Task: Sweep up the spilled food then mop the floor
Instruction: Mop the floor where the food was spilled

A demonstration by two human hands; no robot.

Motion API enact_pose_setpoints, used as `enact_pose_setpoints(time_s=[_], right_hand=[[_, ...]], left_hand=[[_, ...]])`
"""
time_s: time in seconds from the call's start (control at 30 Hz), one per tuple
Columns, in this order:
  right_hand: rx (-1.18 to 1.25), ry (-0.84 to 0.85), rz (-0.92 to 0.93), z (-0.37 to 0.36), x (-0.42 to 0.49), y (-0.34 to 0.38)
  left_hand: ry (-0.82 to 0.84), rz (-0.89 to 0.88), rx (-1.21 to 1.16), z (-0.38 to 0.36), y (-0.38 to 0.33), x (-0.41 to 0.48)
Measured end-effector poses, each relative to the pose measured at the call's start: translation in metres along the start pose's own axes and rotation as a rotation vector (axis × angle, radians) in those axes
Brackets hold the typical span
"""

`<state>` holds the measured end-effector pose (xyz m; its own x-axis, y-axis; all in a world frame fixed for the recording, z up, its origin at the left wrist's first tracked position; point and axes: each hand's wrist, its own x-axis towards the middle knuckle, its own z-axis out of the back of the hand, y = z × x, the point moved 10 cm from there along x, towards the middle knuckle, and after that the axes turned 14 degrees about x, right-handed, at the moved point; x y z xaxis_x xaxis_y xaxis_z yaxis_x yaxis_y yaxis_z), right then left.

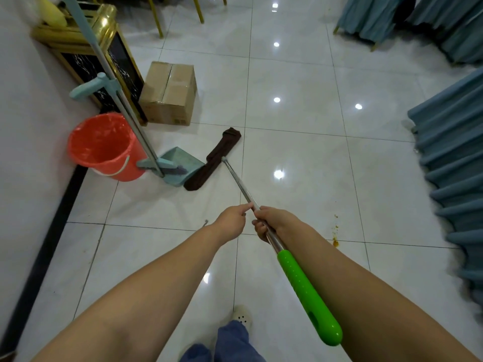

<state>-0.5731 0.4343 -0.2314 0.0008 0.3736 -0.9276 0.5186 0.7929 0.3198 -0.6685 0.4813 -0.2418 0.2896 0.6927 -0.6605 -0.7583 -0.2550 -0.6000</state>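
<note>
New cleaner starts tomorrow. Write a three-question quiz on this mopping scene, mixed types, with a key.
1. True or false: the brown mop head lies on the floor beside the dustpan.
2. Where are the orange stains? A) on the person's left of the mop pole B) on the person's right of it C) under the mop head.
3. Fill in: the left hand and right hand both hold the ___ pole, not the green grip.
Key: 1 true; 2 B; 3 metal.

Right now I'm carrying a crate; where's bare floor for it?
Bare tiles stretch between the brown cardboard box and the blue pleated drapes. Crowded by the wall: orange plastic bucket, teal dustpan, brown mop head. Avoid the orange spill.
</note>
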Motion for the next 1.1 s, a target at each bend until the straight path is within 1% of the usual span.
enact_pose_setpoints(time_s=[0.2, 0.3, 0.4, 0.67, 0.97, 1.1], right_hand=[[0.050, -0.028, 0.005, 0.007, -0.023, -0.023], [0.087, -0.051, 0.006, 0.011, -0.036, -0.044], [0.110, -0.091, 0.003, 0.018, -0.048, -0.069], [0.233, -0.180, 0.047, 0.042, -0.093, -0.149], [0.402, -0.182, 0.068, 0.074, -0.136, -0.229], [0.430, -0.197, 0.059, 0.091, -0.151, -0.255]], left_hand=[[-0.002, -0.072, 0.150, -0.006, -0.002, -0.027], [0.006, -0.108, 0.215, -0.015, 0.001, -0.045], [0.002, -0.141, 0.332, -0.024, 0.006, -0.070], [0.092, -0.233, 0.375, -0.072, 0.034, -0.135], [0.181, -0.339, 0.497, -0.123, 0.046, -0.200], [0.208, -0.373, 0.497, -0.142, 0.042, -0.220]])
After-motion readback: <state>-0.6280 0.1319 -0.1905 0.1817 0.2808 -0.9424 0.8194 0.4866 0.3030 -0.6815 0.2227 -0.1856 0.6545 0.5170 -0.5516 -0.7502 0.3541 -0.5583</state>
